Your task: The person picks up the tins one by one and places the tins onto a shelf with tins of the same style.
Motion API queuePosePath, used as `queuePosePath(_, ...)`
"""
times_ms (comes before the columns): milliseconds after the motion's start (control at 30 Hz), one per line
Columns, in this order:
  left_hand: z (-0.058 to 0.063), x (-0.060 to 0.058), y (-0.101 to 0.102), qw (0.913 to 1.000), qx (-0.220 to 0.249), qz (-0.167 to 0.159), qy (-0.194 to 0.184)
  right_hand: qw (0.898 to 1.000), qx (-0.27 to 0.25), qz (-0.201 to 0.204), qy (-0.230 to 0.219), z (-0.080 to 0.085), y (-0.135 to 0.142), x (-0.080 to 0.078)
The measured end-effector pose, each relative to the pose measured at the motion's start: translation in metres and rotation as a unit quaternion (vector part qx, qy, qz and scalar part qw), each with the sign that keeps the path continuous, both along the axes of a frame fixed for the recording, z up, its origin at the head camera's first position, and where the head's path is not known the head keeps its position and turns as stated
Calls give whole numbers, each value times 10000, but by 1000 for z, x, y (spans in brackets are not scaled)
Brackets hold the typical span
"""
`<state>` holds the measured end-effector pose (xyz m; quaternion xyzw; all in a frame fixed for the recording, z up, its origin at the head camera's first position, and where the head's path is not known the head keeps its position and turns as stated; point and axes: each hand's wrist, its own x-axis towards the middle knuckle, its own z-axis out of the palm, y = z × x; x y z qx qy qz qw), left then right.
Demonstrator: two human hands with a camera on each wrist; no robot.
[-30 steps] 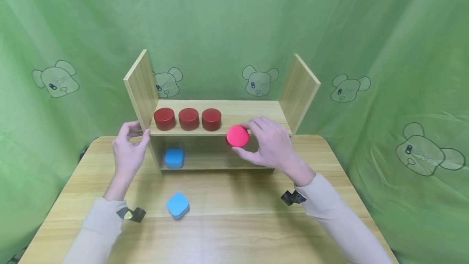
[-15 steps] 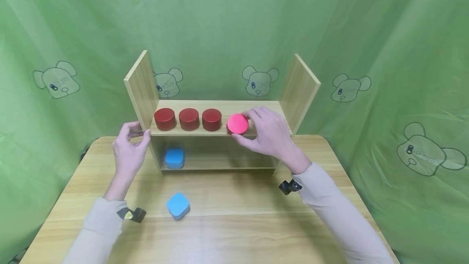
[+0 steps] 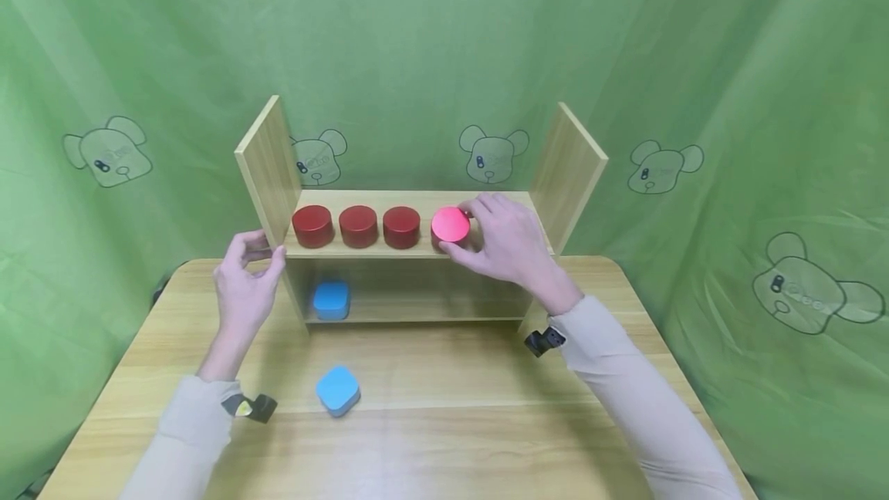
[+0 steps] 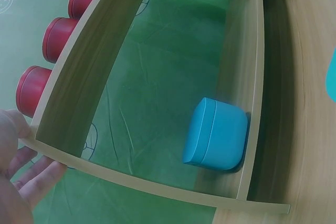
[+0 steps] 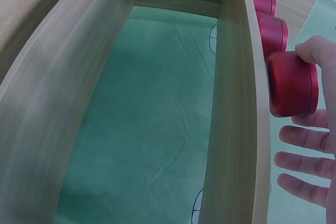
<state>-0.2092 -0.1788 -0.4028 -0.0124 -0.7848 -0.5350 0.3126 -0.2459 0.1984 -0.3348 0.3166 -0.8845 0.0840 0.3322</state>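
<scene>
My right hand (image 3: 510, 241) holds a red round tin (image 3: 450, 226) between thumb and fingers, at the upper board of a small wooden shelf (image 3: 417, 320). In the right wrist view, the thumb lies on top of this red tin (image 5: 291, 85), and its base is right at the board. To its left, three more red round tins (image 3: 358, 226) stand in a row on the same board. My left hand (image 3: 246, 280) grips the shelf's left side panel, thumb at the front edge; in the left wrist view its fingers (image 4: 42, 182) show outside the panel.
A blue rounded-square tin (image 3: 331, 300) sits at the left end of the lower board. Another blue tin (image 3: 338, 390) lies on the wooden table (image 3: 444, 446) in front. The shelf's side panels (image 3: 569, 172) rise above the upper board; a green curtain (image 3: 417, 37) hangs behind.
My right hand has carried the red tin back and down from in front of the shelf onto the upper board, in line with the other red tins. The left hand has stayed put.
</scene>
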Motion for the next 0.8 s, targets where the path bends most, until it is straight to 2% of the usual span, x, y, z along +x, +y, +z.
queuePosePath(800,1,2,2,10000,-6,55,-14,9945,189,-620,-822,-2,-6,-13)
